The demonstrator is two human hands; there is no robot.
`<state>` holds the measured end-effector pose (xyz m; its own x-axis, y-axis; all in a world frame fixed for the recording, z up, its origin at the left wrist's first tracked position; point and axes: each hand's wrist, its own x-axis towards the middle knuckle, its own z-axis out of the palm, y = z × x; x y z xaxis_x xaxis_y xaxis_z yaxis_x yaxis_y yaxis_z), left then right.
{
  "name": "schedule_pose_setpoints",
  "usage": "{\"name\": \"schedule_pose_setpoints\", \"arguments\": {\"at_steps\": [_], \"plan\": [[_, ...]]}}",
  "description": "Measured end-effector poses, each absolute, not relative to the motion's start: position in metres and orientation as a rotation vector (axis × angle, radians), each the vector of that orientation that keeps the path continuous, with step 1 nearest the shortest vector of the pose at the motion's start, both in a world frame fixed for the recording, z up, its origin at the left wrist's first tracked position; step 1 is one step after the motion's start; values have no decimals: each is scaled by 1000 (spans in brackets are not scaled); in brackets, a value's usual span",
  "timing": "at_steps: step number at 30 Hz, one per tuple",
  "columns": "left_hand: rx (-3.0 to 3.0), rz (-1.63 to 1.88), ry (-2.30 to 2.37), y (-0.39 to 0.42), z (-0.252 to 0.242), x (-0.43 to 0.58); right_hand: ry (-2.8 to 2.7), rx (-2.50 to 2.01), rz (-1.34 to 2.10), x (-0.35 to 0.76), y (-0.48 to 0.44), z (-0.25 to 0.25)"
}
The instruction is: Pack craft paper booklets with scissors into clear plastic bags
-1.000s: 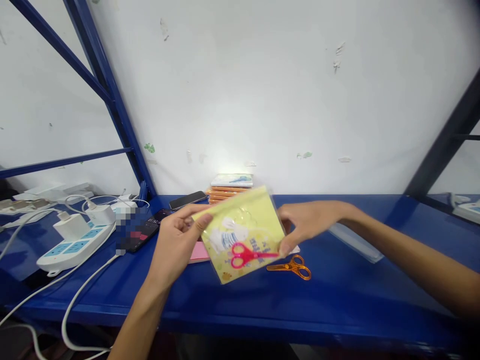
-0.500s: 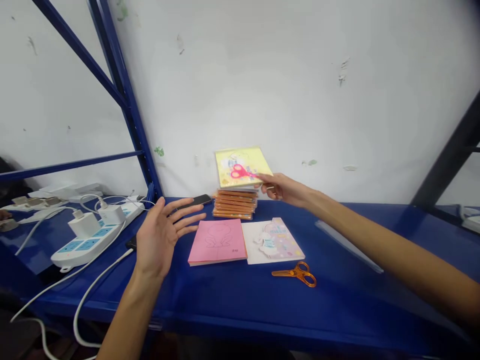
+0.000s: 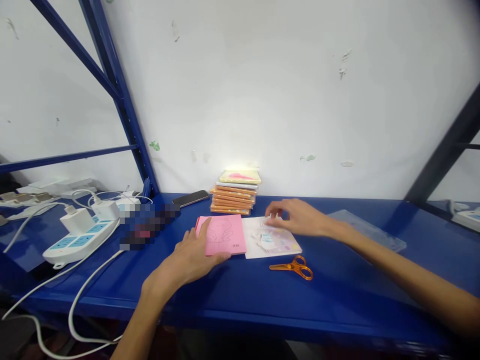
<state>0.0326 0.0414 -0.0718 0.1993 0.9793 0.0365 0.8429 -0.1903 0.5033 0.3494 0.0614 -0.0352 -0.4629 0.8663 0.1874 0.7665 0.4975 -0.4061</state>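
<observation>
My left hand (image 3: 191,255) grips the left side of a pink paper pad (image 3: 227,237), which bears a line drawing. Its thumb lies along the pad's front edge. Beside the pad, on the right, lies a white and purple card (image 3: 287,242) with a cartoon print. My right hand (image 3: 294,216) is over the card's upper part, thumb and fingers curled together at a whitish piece of it; the exact hold is partly hidden. Orange scissors (image 3: 294,267) rest closed in front of the card. Behind the pad stands a stack of orange-edged packets (image 3: 232,198), topped by a yellow packet (image 3: 240,176).
A white power strip (image 3: 71,245) with plugged-in chargers and white cables (image 3: 80,290) occupies the left. Behind my left hand lies a dark phone (image 3: 191,198). A clear plastic sleeve (image 3: 369,232) is under my right forearm. Blue shelf posts (image 3: 127,105) and a white wall bound the blue table.
My right hand has left the yellow packet on the stack and come down to the white and purple card. My left hand has moved right from the air onto the pink pad.
</observation>
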Motion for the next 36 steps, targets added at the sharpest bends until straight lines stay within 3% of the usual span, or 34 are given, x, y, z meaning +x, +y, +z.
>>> {"name": "schedule_pose_setpoints", "arguments": {"at_steps": [6, 14, 22, 36], "plan": [[2184, 335, 1756, 40, -71, 39, -2516, -1159, 211, 339, 22, -58], [2051, 575, 1886, 51, -77, 51, -2514, -1500, 406, 364, 44, -84], [1857, 763, 1740, 69, -78, 39, -2558, -1578, 335, 360, 44, -89], [2126, 345, 1967, 50, -76, 49, -2476, -1571, 259, 353, 33, -72]]}}
